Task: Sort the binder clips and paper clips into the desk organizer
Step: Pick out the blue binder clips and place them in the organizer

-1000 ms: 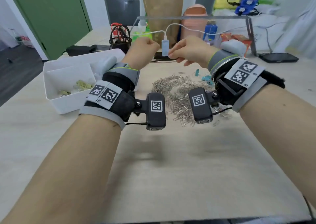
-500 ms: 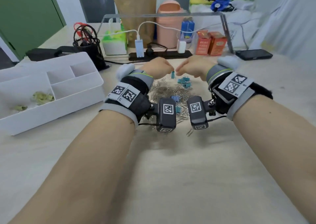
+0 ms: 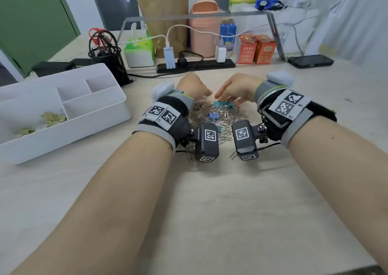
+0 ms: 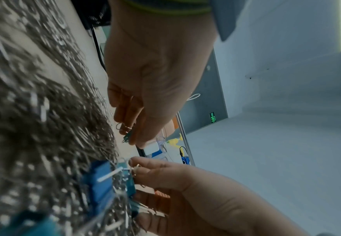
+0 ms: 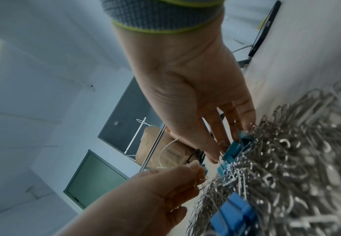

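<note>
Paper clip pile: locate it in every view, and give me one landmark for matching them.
Head: the paper clip pile lies at centre, on the table between both wrists.
Left wrist: it fills the left side.
Right wrist: it fills the lower right.
Shared landmark: the teal binder clips on the pile's far edge, under the right hand.

Shiny metal paper clips (image 3: 212, 112), matt white plastic organizer (image 3: 100, 117), pale wood-grain table (image 3: 210, 201)

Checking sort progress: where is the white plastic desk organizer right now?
In the head view, the white plastic desk organizer sits on the table at far left, left of the left hand, beside the black mesh pen cup.
</note>
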Available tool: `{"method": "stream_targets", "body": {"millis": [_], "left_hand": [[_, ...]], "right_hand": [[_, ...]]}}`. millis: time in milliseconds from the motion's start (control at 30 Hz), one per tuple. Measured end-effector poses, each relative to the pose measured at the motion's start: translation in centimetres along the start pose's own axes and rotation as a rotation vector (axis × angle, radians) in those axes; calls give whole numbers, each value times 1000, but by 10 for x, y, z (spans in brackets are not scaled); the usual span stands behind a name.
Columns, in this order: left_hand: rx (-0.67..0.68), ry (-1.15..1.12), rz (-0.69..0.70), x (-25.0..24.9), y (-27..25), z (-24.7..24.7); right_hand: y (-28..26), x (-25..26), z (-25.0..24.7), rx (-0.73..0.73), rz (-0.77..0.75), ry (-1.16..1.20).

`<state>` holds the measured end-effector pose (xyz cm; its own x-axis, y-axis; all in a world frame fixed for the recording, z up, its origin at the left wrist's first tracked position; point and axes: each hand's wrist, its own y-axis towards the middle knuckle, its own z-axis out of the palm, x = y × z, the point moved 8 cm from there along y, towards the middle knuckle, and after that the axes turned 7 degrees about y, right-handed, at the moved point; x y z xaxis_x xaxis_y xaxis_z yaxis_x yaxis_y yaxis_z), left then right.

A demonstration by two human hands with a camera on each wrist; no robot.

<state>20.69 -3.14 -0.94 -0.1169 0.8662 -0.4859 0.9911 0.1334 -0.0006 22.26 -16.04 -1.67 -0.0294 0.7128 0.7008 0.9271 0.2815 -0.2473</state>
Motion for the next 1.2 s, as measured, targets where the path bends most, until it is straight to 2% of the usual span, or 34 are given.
{"method": "stream_targets", "body": {"millis": [133, 400, 500, 600, 767, 833, 1067, 1200], "left_hand": [[-130, -153, -15, 25, -26, -22], [-119, -250, 18, 42, -61, -41], [-52, -378, 41, 40, -69, -35], [-8, -404, 101, 34, -74, -28], [-89, -487, 89, 40, -70, -34], [-70, -535, 84, 40, -70, -34], [-49, -552, 75, 36, -68, -34], [-21, -455, 167, 19, -72, -31]], "right_hand": [[-12, 4, 14, -8, -8, 2], [-32, 20, 12, -110, -113, 153], [-41, 31, 6, -178, -177, 179], [-48, 40, 5, -187, -214, 218], [-47, 42, 9, -172, -209, 259], [-46, 44, 9, -189, -230, 298], [-44, 42, 10, -176, -234, 306], [-49, 47, 10, -146, -274, 282]]}}
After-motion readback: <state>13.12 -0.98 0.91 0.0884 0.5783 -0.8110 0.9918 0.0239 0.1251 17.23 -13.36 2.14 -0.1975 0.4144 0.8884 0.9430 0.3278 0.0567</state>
